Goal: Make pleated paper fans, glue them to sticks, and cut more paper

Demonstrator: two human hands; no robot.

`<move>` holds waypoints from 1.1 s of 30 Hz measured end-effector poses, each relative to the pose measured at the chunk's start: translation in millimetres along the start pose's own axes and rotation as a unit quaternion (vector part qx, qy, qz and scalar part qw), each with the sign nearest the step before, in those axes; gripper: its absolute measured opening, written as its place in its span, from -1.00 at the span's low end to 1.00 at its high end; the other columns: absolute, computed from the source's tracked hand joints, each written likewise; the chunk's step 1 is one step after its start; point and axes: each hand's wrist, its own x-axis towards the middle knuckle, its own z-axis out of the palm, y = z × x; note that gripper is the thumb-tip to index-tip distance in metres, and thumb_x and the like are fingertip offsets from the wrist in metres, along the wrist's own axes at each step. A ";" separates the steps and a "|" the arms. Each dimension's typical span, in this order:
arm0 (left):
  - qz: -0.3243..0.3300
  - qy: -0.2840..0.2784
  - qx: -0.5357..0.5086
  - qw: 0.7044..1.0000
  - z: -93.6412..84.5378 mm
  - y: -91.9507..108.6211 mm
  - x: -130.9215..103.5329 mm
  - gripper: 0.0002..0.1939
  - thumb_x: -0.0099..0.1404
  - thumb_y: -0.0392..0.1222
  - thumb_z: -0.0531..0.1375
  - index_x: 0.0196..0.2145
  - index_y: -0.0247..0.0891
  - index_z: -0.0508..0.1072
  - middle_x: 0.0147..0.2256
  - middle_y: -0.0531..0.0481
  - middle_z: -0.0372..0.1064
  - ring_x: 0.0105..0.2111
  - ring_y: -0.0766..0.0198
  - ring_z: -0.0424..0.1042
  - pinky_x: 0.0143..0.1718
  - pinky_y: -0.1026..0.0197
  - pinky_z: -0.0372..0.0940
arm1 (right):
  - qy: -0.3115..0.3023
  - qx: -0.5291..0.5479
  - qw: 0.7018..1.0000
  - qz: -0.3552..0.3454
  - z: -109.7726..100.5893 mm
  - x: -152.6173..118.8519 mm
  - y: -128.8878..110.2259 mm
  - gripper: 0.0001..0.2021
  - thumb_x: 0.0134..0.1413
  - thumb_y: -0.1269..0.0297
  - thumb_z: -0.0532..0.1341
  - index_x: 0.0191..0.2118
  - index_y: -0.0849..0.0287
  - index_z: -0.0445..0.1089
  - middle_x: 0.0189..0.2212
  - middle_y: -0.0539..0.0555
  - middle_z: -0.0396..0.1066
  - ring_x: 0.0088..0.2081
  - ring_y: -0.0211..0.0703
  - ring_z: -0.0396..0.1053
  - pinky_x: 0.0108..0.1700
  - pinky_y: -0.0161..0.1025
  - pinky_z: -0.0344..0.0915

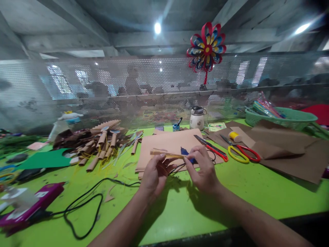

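A thin strip of rolled brown paper is held level between my two hands, above a stack of brown paper sheets. My left hand is closed on its left part, thumb on top. With finger and thumb pressed together, my right hand pinches the strip's right end. Yellowish thread or edging seems to run along the strip; its detail is blurred. Partly hidden behind my right hand is a dark blue object whose kind I cannot make out. A black-and-red cutter knife lies just beyond that hand.
Scissors and a yellow thread spool lie right, by dark brown paper. Paper tubes are heaped left. A black cord runs from a purple power strip. A jug stands before the perforated screen.
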 end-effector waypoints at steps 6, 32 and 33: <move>-0.004 0.014 -0.003 1.000 2.6 0.4 -2.8 -0.95 0.10 -0.28 0.21 -0.40 -0.23 0.43 -0.37 -0.03 0.49 -0.30 0.17 0.50 -0.43 0.24 0.43 | -0.006 0.016 0.999 0.033 2.7 -1.4 3.4 -0.87 0.15 0.53 0.13 -0.32 0.15 0.21 -0.29 0.09 0.18 -0.19 -0.07 0.22 -0.19 -0.09 0.28; 0.014 0.028 0.009 0.999 0.7 -4.2 3.7 -0.90 0.12 -0.41 0.16 -0.44 -0.32 0.48 -0.39 -0.06 0.52 -0.32 0.25 0.52 -0.24 0.21 0.47 | -0.018 0.177 0.958 0.224 10.5 -12.5 13.9 -0.87 0.21 0.28 0.17 -0.31 0.11 0.18 -0.21 0.16 0.42 -0.27 -0.12 0.48 -0.24 -0.15 0.47; 0.014 0.030 0.011 0.999 0.7 -4.3 3.7 -0.90 0.12 -0.40 0.16 -0.44 -0.32 0.48 -0.39 -0.06 0.52 -0.32 0.25 0.52 -0.24 0.21 0.47 | -0.018 0.179 0.957 0.227 10.7 -12.5 14.2 -0.87 0.21 0.27 0.17 -0.31 0.11 0.17 -0.22 0.15 0.42 -0.28 -0.13 0.48 -0.25 -0.15 0.47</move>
